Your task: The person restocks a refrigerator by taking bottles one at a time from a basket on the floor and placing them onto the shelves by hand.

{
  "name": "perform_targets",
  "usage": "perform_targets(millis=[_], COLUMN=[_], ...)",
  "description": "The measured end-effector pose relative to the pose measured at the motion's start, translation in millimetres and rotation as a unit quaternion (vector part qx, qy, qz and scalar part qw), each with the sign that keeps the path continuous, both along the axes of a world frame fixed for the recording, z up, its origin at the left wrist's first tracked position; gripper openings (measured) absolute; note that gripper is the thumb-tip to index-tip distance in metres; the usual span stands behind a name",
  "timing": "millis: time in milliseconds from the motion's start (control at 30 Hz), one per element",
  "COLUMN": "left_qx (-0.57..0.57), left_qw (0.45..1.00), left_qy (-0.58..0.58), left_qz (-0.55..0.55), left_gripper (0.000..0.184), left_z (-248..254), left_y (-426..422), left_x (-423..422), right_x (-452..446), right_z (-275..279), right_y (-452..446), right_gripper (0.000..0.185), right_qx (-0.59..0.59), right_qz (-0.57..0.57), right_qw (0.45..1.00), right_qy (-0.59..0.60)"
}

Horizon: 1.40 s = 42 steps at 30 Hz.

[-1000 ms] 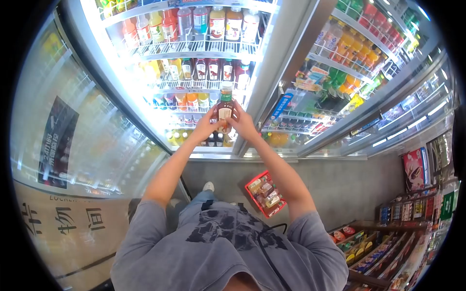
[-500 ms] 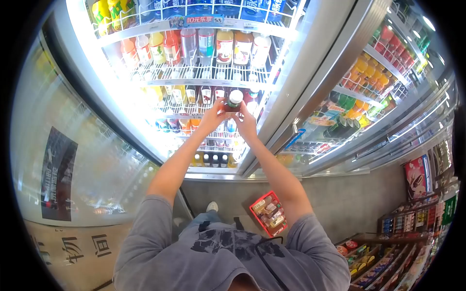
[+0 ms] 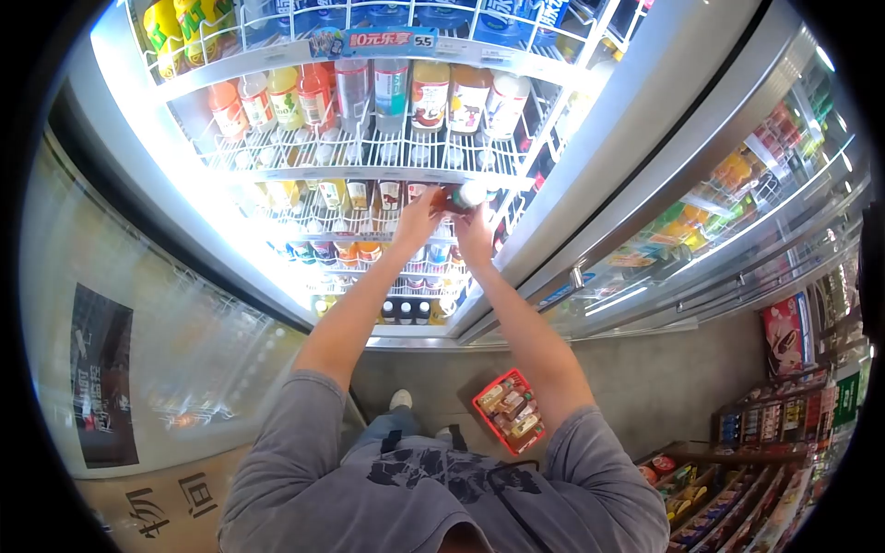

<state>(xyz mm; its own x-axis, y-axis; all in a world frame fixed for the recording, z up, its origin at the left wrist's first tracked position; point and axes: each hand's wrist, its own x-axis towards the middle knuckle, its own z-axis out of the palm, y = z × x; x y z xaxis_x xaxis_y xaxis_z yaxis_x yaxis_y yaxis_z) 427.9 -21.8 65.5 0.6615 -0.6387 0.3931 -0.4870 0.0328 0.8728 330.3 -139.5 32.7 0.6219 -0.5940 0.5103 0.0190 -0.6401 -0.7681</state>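
A dark bottle with a white cap [image 3: 473, 193] is held in front of the open fridge, tilted with its cap toward the right. My left hand [image 3: 420, 217] closes on the bottle's left end. From below and right, my right hand [image 3: 475, 230] grips it near the cap. The label and most of the bottle's body are hidden by fingers and blur. Just behind my hands is a wire shelf [image 3: 369, 172], with rows of drink bottles above and below it.
A glass door [image 3: 175, 332] stands swung open at my left. To the right are the fridge's metal frame and further closed glass doors [image 3: 682, 221]. On the floor by my feet sits a red basket [image 3: 479, 405] with several packaged items. Snack racks [image 3: 737, 493] stand at lower right.
The bottle has tipped from nearly upright, its cap swinging to the right, and both hands turned with it. My view has shifted, and the fridge shelves appear closer.
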Motion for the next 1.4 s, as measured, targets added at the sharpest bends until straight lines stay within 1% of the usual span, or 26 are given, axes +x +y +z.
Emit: perform_targets(millis=[67,100,200,267,300,333,400,467,533,567,600,667,733,767,833,933,1000,1067,1133,1167,1200,1267,1300,1333,1400], left_qx=[0.013,0.016,0.006,0.057,0.062,0.061,0.036,0.051,0.067,0.055,0.043,0.068,0.111,0.112,0.125,0.149,0.157,0.167,0.136,0.142,0.147,0.144,0.151,0.160,0.162], left_qw=[0.999,0.999,0.998,0.987,0.991,0.991,0.996,0.995,0.995,0.996,0.997,0.996,0.990,0.990,0.984,0.980,0.980,0.980,0.966,0.967,0.968,0.971,0.978,0.982,0.981], left_qy=[-0.044,-0.042,-0.066,-0.150,-0.118,-0.118,-0.048,-0.048,-0.047,-0.030,-0.013,-0.024,-0.082,-0.083,-0.128,-0.134,-0.121,-0.109,-0.214,-0.204,-0.194,-0.182,-0.138,-0.094,-0.101], left_qz=[0.004,0.003,-0.002,-0.006,-0.028,-0.027,-0.071,-0.065,-0.060,-0.064,-0.067,-0.060,-0.014,-0.015,0.007,0.018,0.014,0.010,0.039,0.048,0.057,0.057,0.045,0.032,0.038], left_gripper=[0.056,0.056,0.059,0.062,0.062,0.062,0.064,0.064,0.065,0.065,0.065,0.065,0.066,0.066,0.067,0.067,0.065,0.064,0.062,0.062,0.063,0.060,0.059,0.059,0.060], left_z=[7,2,-10,-10,-5,1,8,11,3,0,-1,-4,-5,-5,-11,-25,-29,-30,-32,-35,-39,-50,-48,-43,-51], left_y=[-1,-3,-9,-10,-8,-7,-6,-9,-10,-10,-9,-7,-8,-10,-17,-29,-32,-34,-37,-39,-41,-42,-40,-37,-32], left_x=[3,7,14,13,12,10,6,8,10,11,12,12,15,17,22,32,42,47,53,53,52,53,50,46,46], right_x=[-2,-3,-7,-11,-12,-12,-14,-16,-15,-13,-9,-2,4,7,13,19,26,33,42,42,38,40,38,34,19], right_z=[15,16,18,20,20,20,22,24,18,14,9,-3,-11,-14,-23,-24,-18,-13,-14,-17,-7,-21,-22,-23,-22], right_y=[3,4,4,9,10,9,10,8,3,2,-1,-5,-7,-10,-17,-19,-18,-15,-14,-12,-4,-7,-8,-8,-4], right_gripper=[0.050,0.049,0.048,0.048,0.049,0.050,0.050,0.050,0.053,0.058,0.058,0.062,0.064,0.064,0.065,0.068,0.068,0.071,0.074,0.074,0.072,0.070,0.070,0.070,0.068], right_qx=[0.070,0.033,0.017,0.037,0.037,0.035,0.019,0.003,0.045,0.043,0.043,-0.010,-0.019,-0.021,-0.021,-0.056,-0.022,-0.015,-0.107,-0.052,-0.004,-0.003,-0.039,-0.038,-0.057], right_qz=[0.010,-0.008,-0.009,-0.001,-0.005,-0.009,-0.028,-0.049,-0.003,-0.003,-0.004,0.015,0.012,0.006,-0.002,-0.014,-0.042,-0.042,-0.074,-0.053,-0.042,-0.044,-0.048,-0.054,-0.003], right_qw=[0.997,0.999,1.000,0.999,0.999,0.999,0.999,0.999,0.999,0.999,0.999,1.000,1.000,1.000,0.999,0.998,0.997,0.997,0.991,0.997,0.997,0.996,0.996,0.996,0.997], right_qy=[0.002,-0.005,-0.010,-0.026,-0.020,-0.015,-0.005,0.006,0.021,0.029,0.028,0.020,0.010,0.016,0.023,0.005,0.065,0.060,0.005,0.031,0.064,0.082,0.066,0.065,0.051])
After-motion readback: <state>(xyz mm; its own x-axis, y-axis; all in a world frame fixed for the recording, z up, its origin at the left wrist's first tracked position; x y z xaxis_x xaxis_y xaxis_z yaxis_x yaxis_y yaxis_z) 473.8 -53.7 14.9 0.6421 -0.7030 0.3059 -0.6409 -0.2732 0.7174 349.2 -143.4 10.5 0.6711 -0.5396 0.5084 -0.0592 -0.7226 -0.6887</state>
